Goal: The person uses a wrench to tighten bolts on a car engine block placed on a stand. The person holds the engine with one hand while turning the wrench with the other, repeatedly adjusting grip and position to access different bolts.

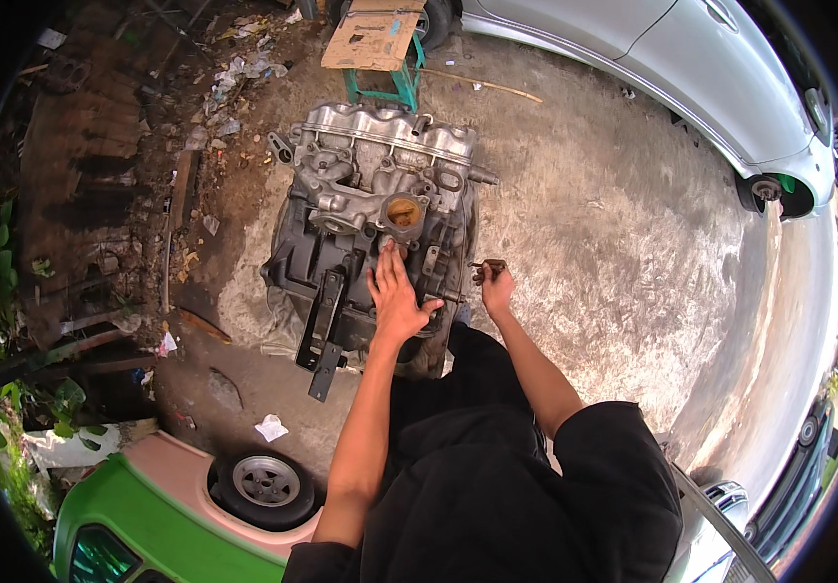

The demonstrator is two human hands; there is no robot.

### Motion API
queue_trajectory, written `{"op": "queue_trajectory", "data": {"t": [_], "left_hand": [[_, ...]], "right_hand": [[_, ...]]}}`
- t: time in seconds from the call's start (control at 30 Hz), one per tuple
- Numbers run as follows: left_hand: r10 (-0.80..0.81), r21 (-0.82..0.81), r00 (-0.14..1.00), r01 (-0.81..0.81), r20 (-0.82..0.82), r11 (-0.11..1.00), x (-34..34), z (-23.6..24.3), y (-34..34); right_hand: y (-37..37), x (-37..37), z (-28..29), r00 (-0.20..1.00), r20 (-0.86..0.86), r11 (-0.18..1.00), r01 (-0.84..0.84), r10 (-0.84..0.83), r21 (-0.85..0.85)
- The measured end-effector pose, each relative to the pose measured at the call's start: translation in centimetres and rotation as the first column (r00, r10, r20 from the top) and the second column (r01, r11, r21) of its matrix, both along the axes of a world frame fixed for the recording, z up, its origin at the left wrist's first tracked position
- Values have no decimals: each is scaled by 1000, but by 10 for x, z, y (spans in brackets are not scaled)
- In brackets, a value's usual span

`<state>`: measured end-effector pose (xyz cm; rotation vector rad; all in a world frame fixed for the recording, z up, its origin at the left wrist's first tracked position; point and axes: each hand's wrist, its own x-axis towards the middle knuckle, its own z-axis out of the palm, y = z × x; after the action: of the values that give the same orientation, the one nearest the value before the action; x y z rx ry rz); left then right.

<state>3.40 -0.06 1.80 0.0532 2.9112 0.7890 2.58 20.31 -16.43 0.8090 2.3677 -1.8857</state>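
A car engine stands on the ground in front of me, its upper part bare silver metal and its lower block dark grey. My left hand lies on its near side, fingers stretched forward and thumb spread. The fingertips rest just below a round intake opening with a brownish inside. To the right of the engine, my right hand is closed around a small dark metal part; its exact kind is too small to tell. A black metal bracket sticks out toward me, left of my left hand.
Beyond the engine stands a green stool with a cardboard sheet on top. A silver car is at the far right. A green and pink car body sits at the near left. Litter and planks line the left side.
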Motion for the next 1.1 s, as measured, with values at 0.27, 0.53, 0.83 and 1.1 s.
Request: {"op": "queue_trajectory", "data": {"t": [0.27, 0.53, 0.83, 1.1], "left_hand": [[16, -38, 999, -15, 37, 999, -1, 3, 4], [8, -64, 998, -3, 67, 998, -2, 4, 3], [-10, -43, 999, 12, 45, 999, -3, 2, 1], [-12, -56, 999, 14, 40, 998, -1, 0, 1]], "right_hand": [[8, -42, -53, 950, 313, 981, 57, 5, -188], [-9, -84, -37, 869, 467, 964, -44, 166, -261], [-15, -100, -39, 819, 491, 933, -140, 297, -331], [-18, -122, -67, 787, 484, 912, -406, 383, -61]]}}
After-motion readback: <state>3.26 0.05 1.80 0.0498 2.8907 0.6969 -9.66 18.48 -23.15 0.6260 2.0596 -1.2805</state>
